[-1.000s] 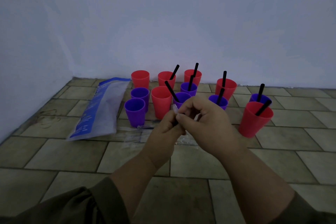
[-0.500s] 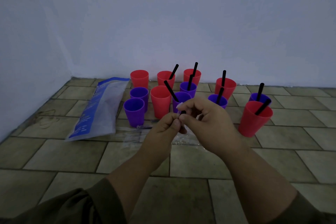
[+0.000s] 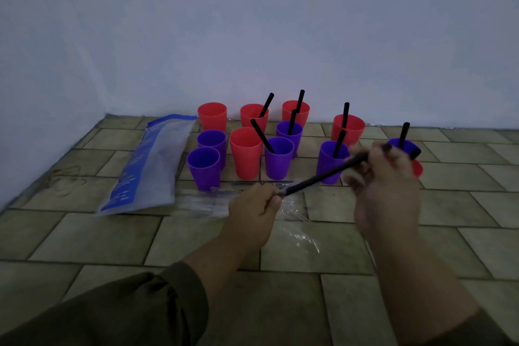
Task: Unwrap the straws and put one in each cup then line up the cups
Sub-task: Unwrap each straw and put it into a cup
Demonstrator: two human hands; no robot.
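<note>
Hands were joined half a second ago and are now drawn apart. A black straw (image 3: 323,177) is stretched between them above the floor (image 3: 84,236), in front of the cups. Its upper end is gripped by the blurred right hand (image 3: 384,185), its lower end pinched by the left hand (image 3: 252,211). Counted: six red cups (image 3: 246,153), six purple cups (image 3: 203,167), eight straws (image 3: 266,105) standing in cups, one bag (image 3: 151,160).

We see a greenish-brown tiled floor (image 3: 84,233) bearing clustered upright red plastic cups (image 3: 246,153) and purple plastic cups (image 3: 203,167), a flat blue-and-clear plastic bag (image 3: 148,163) just beside them, and crumpled clear plastic wrappers (image 3: 302,236) in front.
</note>
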